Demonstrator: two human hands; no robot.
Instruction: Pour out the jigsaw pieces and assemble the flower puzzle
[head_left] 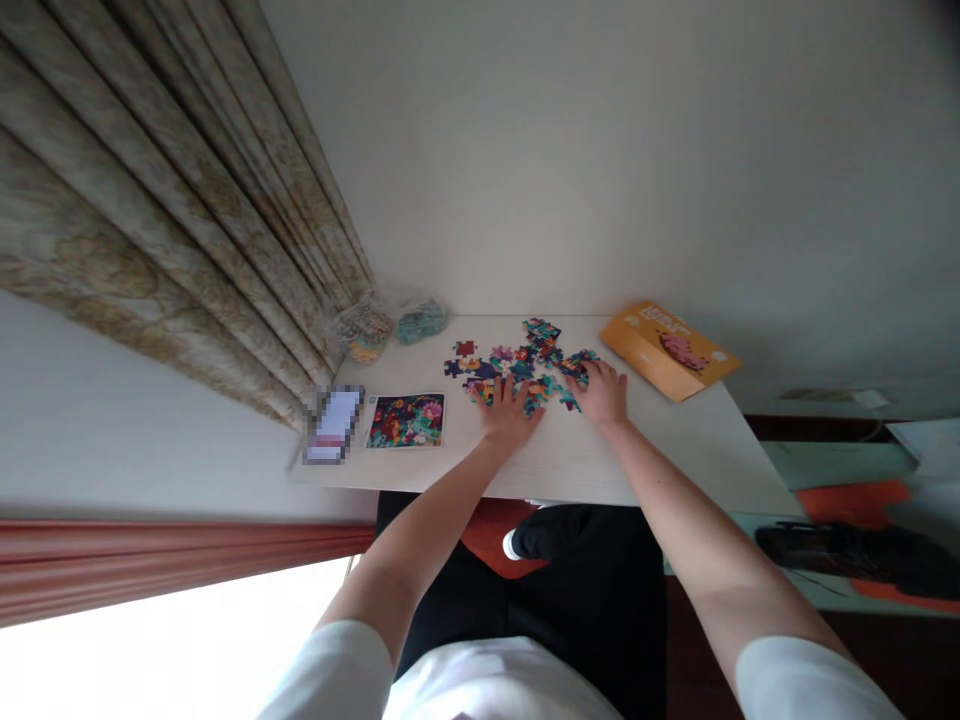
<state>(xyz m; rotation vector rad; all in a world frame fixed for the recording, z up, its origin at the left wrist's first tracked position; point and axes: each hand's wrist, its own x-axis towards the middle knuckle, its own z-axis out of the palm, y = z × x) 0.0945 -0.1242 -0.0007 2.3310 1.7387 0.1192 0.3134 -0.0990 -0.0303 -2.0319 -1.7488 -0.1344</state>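
The left hand point(510, 415) and right hand point(600, 392) both lie open, fingers spread, resting on a loose spread of jigsaw pieces point(521, 368) mid-worktop point(660, 450), gripping nothing. The pieces sit between the hands, in reach of both. A printed picture card point(405, 420) lies face-up just left, apparently kept in view for reference. An orange box point(670, 350) sits far right, out of the way. Two clear plastic bags point(364, 332) lie far left, near a blurred-out phone point(332, 425).
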